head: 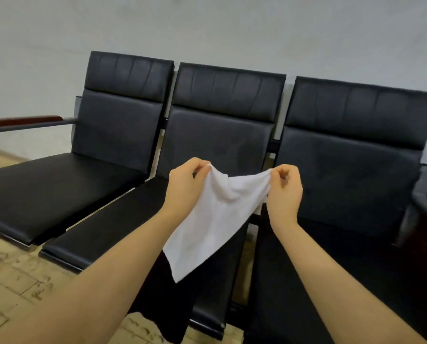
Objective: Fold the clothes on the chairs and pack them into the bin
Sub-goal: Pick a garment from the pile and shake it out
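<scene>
White cloth [207,219] held up in the air over the middle chair [217,135], spread between both hands. Top edge stretched between the two grips, sagging a little in the middle; the rest hangs down and to the left, ending in a point low over the seat's front edge. Fabric thin, lightly creased.

Left hand [185,187] pinches the cloth's upper left corner, fingers curled over it, thumb side toward the camera. Right hand [285,188] pinches the upper right corner, fingers curled tight on the fabric. Both hands at about the same height, apart by the width of the stretched edge. Bare forearms reach in from the bottom of the view.

Under the cloth, a dark garment [172,309] hangs over the front edge of the middle seat, dropping toward the floor; black on black, so its outline is hard to follow.

Three black padded chairs in a row against a pale wall [207,26]: left chair [113,112], middle one, right chair [356,145]. Left chair has a reddish-brown wooden armrest [24,120] on a grey metal bar. Dark armrest at the far right edge, blurred. Floor [14,281] of worn, light tiles with scuffed marks.
</scene>
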### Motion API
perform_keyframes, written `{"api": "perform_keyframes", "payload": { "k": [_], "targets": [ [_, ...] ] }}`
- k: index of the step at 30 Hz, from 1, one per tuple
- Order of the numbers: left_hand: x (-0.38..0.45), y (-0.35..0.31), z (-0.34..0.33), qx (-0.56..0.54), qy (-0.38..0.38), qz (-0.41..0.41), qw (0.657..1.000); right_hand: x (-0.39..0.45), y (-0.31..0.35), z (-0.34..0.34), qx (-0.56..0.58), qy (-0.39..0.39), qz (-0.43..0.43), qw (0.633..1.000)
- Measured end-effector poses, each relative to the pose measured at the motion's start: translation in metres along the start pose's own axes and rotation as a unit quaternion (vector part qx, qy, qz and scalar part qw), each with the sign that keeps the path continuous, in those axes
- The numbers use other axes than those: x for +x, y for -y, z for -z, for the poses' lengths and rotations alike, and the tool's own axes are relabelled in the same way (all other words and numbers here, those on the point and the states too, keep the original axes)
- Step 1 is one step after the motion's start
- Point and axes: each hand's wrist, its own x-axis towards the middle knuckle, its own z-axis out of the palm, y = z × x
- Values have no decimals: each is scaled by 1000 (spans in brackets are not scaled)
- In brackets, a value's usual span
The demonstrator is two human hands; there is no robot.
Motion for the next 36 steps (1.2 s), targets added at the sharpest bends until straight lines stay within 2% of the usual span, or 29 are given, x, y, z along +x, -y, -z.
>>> {"api": "perform_keyframes", "payload": {
  "k": [3, 7, 13, 17, 22, 26, 28, 30, 31, 32, 34, 36],
  "targets": [
    [-13, -30, -28, -23, 34, -31, 999, 3, 16, 50, 7, -39, -8, 999],
    [-44, -60, -76, -71, 88, -25, 993, -4, 21, 122, -3, -61, -25, 998],
    [-94, -94, -158, -71, 144, -25, 987, -13, 14, 234, -63, -150, -50, 985],
    [-121, -109, -209, -44, 224, -20, 973, -20, -6, 288, -109, -166, -75, 977],
    [-160, -77, -247, 50, 382, 22, 923, -47, -60, 318, -210, -75, -167, 960],
    [-188, -30, -254, 226, 399, 12, 888, -72, -96, 313, -284, 44, -221, 932],
    [-198, -7, -249, 307, 442, 6, 843, -77, -106, 305, -312, 99, -221, 919],
    [-201, 8, -244, 397, 496, -48, 771, -81, -115, 297, -336, 166, -201, 905],
    [-200, 13, -243, 420, 506, -73, 750, -83, -120, 292, -353, 211, -184, 893],
    [-198, 17, -242, 425, 512, -88, 742, -85, -126, 287, -373, 260, -167, 875],
    [-189, 21, -244, 410, 510, -71, 753, -87, -137, 281, -429, 350, -139, 821],
    [-179, 28, -245, 400, 504, -60, 763, -81, -146, 279, -481, 386, -128, 776]
  ]
}}
